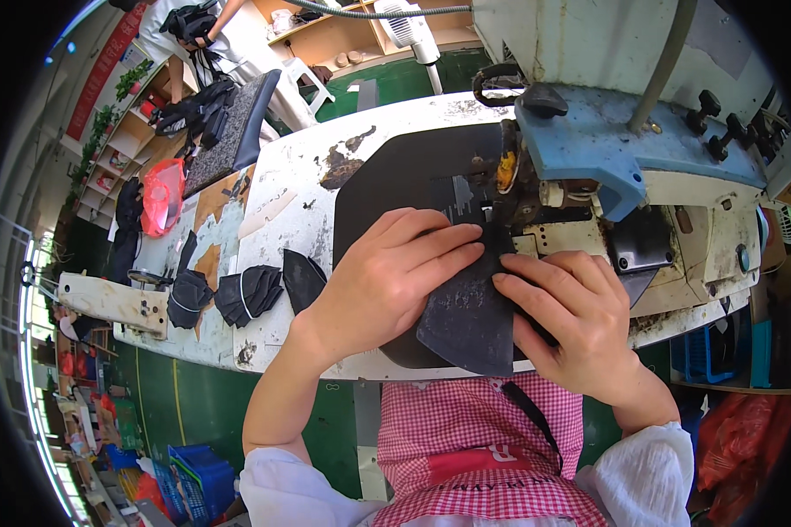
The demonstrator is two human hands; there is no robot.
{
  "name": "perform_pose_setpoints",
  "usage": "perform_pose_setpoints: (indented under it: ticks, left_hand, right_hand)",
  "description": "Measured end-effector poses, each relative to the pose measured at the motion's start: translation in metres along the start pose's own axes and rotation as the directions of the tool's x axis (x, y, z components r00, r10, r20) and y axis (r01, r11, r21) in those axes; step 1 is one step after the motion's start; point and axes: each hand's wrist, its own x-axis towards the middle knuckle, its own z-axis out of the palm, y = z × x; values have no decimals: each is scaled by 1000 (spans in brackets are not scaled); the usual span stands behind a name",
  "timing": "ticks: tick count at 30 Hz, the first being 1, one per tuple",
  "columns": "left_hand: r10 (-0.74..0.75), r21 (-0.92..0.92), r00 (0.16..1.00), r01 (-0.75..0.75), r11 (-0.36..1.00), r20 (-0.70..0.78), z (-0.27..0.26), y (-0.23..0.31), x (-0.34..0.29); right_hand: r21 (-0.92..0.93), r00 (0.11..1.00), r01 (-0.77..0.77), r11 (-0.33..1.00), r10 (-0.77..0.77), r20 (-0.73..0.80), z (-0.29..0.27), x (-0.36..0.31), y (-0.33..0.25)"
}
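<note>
A dark grey leather-like piece (468,318) lies on a black mat (395,176) on the white worktable (286,211), its far edge under the head of a worn blue and cream sewing machine (606,158). My left hand (387,277) presses flat on the piece's left side, fingers pointing right toward the needle area. My right hand (571,321) holds the piece's right edge, fingers spread over it. Both hands touch the same piece, just in front of the machine's foot (501,215).
Bundles of black cut pieces (248,292) tied with bands lie on the table's left. Further left is a red plastic bag (161,195). A person stands at the far back left (193,26). Blue crates (198,479) sit on the green floor.
</note>
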Motion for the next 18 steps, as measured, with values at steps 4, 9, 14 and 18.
perform_pose_setpoints:
  ticks: [4, 9, 14, 18]
  left_hand:
    - [-11, -35, 1000, 11, 999, 16, 2, 3, 1]
    - [5, -79, 999, -2, 997, 37, 2, -1, 1]
    - [100, 5, 992, -101, 995, 71, -4, -4, -3]
    - [56, -58, 997, -53, 997, 52, -4, -6, -1]
  right_hand:
    - [-1, 1000, 0, 1000, 0, 30, -3, 2, 0]
    - [0, 998, -24, 1000, 24, 66, -4, 3, 0]
    - [-6, 997, -34, 999, 34, 70, -5, 3, -1]
    - [-6, 999, -17, 1000, 17, 32, -3, 1, 1]
